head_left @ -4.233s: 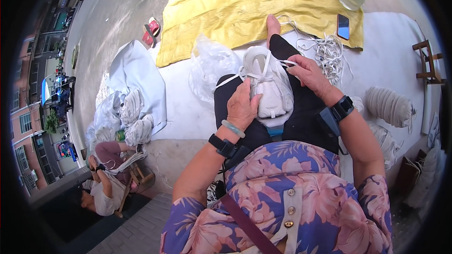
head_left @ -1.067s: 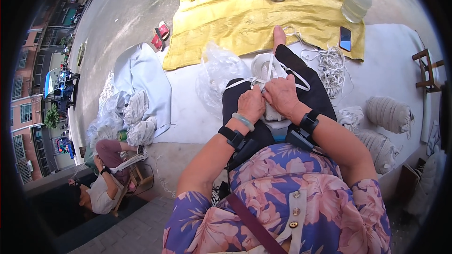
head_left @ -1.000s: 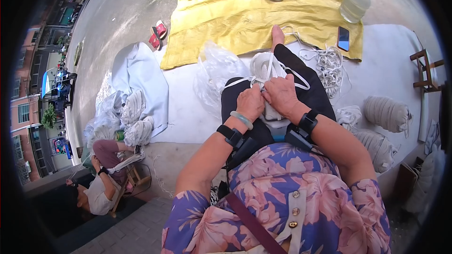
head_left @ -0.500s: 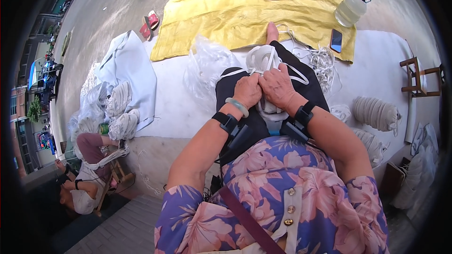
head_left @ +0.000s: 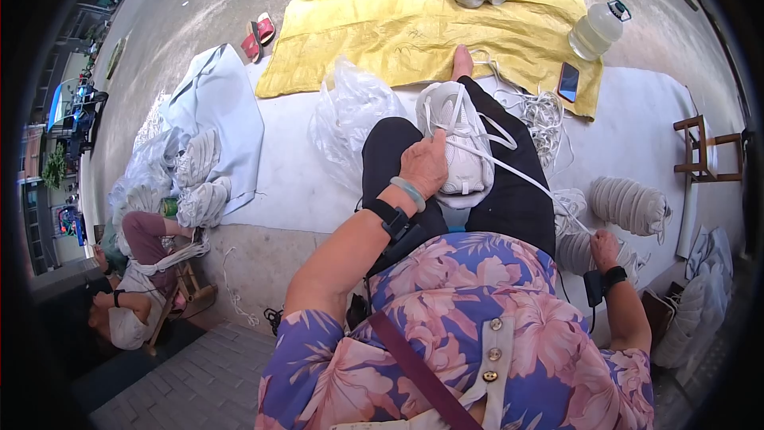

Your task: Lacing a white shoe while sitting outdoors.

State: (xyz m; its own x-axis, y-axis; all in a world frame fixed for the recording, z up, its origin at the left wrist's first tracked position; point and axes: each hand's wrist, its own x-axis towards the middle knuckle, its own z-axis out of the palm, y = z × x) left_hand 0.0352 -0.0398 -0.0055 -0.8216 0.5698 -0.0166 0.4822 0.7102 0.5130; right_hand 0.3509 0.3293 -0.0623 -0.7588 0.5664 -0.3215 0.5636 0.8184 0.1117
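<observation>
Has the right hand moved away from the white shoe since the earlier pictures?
Yes. The right hand went from the white shoe out to the person's right, pulling the lace.

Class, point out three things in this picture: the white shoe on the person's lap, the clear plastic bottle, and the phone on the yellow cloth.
white shoe (head_left: 461,143), head view, on its laced upper.
clear plastic bottle (head_left: 595,32), head view, on its body.
phone (head_left: 568,82), head view, on its dark face.
</observation>
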